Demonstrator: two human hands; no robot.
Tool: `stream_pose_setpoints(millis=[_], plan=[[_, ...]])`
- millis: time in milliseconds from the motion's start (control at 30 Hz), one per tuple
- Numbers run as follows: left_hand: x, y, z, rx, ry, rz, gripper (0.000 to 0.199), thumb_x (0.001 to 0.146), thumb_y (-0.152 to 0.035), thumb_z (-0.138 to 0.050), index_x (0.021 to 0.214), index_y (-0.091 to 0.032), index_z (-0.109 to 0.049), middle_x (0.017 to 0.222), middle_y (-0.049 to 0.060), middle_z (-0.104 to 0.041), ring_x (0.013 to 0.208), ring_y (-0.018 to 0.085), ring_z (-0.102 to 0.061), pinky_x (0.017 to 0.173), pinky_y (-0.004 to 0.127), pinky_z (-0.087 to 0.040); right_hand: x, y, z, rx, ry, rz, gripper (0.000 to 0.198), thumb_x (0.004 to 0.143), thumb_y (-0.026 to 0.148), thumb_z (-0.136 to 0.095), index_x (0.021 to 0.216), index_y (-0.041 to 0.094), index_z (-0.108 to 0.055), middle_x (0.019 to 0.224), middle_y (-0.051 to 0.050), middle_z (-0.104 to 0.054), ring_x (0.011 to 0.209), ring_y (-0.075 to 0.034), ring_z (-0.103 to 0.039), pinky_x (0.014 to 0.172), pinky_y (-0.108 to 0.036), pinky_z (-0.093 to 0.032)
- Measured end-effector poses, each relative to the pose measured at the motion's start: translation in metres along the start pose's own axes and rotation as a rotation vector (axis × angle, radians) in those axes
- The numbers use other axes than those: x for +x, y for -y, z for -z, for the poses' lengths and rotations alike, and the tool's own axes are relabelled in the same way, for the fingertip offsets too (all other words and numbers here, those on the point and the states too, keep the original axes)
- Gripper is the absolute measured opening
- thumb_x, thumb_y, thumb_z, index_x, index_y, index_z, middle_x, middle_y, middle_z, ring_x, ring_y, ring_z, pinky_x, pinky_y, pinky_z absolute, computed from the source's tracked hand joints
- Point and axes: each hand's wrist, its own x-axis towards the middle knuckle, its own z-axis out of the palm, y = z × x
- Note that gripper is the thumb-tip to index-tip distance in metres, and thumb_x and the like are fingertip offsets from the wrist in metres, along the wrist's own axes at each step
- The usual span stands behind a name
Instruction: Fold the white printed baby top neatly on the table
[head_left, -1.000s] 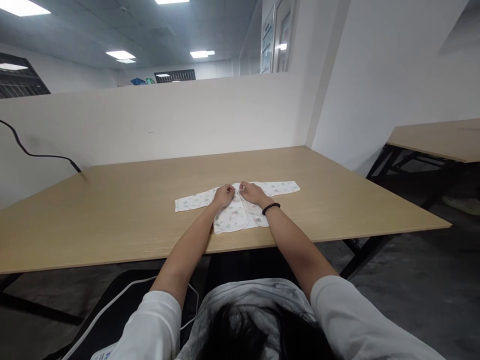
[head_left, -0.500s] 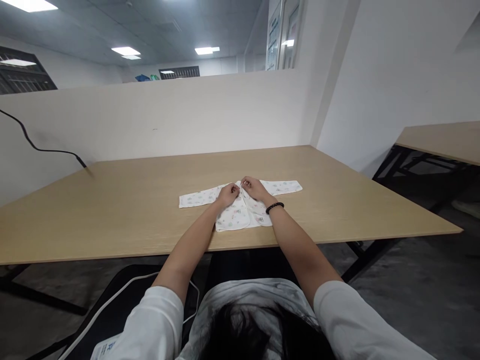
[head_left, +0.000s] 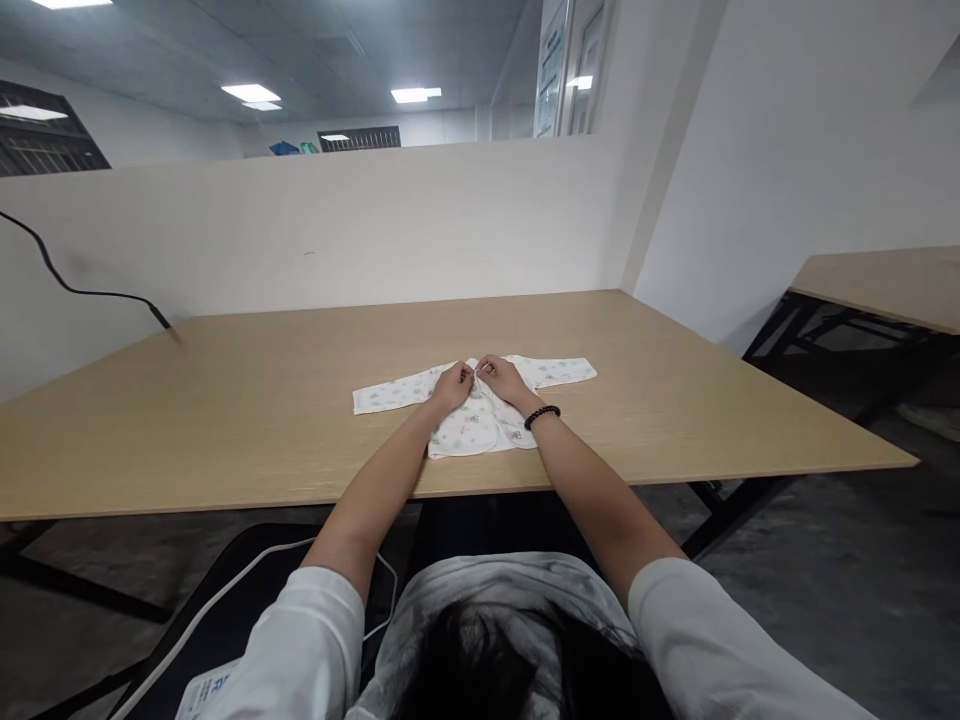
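A small white baby shirt [head_left: 461, 432] with a fine coloured print lies on the table, its sleeves spread to both sides and its hem towards me. My left hand [head_left: 453, 385] pinches the cloth at the top of the front opening, near the neckline. Close against it, my right hand [head_left: 501, 378] pinches the facing edge, fingertips almost meeting the left ones. Below the hands the two front panels lie side by side with rounded lower corners. Whatever small fastening may be between the fingertips is hidden. A dark beaded bracelet circles my right wrist.
The wooden table [head_left: 247, 410] has its near edge just below the shirt. A low white partition [head_left: 420, 225] stands behind it. A black cable [head_left: 97, 292] reaches the table's far left corner. Another table [head_left: 885, 285] stands at the right.
Both hands have drawn slightly closer together at the neckline, still pinching the shirt. The view has shifted a little; the shirt lies much as before.
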Motion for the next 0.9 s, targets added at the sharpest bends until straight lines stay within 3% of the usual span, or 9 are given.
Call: stream_pose_setpoints(millis=[133, 267, 667, 900], plan=[[0.001, 0.0, 0.0, -0.016, 0.012, -0.001, 0.01, 0.086, -0.017, -0.051, 0.09, -0.02, -0.06, 0.079, 0.001, -0.067, 0.077, 0.016, -0.06, 0.075, 0.028, -0.048, -0.004, 0.002, -0.005, -0.179, -0.055, 0.024, 0.019, 0.084, 0.029, -0.056, 0.1, 0.019, -0.059, 0.081, 0.0, -0.067, 0.074, -0.014, -0.059, 0.069, -0.024, -0.044], [0.001, 0.001, 0.001, -0.033, 0.018, 0.001, 0.011, 0.085, -0.016, -0.051, 0.089, -0.019, -0.061, 0.079, 0.002, -0.067, 0.078, 0.017, -0.06, 0.077, 0.028, -0.048, -0.005, 0.006, -0.004, -0.374, -0.044, 0.061, 0.014, 0.088, 0.026, -0.053, 0.09, 0.016, -0.063, 0.086, -0.005, -0.07, 0.081, -0.016, -0.061, 0.073, -0.025, -0.043], [0.003, 0.002, 0.003, -0.07, 0.017, 0.037, 0.014, 0.083, -0.029, -0.054, 0.083, -0.018, -0.063, 0.069, 0.001, -0.064, 0.068, 0.015, -0.058, 0.065, 0.025, -0.045, -0.013, 0.019, 0.0, -0.514, 0.032, 0.115, 0.019, 0.091, 0.016, -0.047, 0.095, 0.016, -0.065, 0.104, -0.011, -0.068, 0.097, -0.02, -0.061, 0.083, -0.027, -0.041], [0.004, 0.003, 0.004, -0.048, 0.003, 0.037, 0.011, 0.078, -0.025, -0.054, 0.074, -0.018, -0.061, 0.066, 0.0, -0.063, 0.066, 0.015, -0.057, 0.064, 0.025, -0.044, -0.013, 0.021, -0.001, -0.518, 0.011, 0.068, 0.018, 0.089, 0.017, -0.049, 0.093, 0.017, -0.066, 0.099, -0.009, -0.07, 0.09, -0.019, -0.061, 0.078, -0.026, -0.042]])
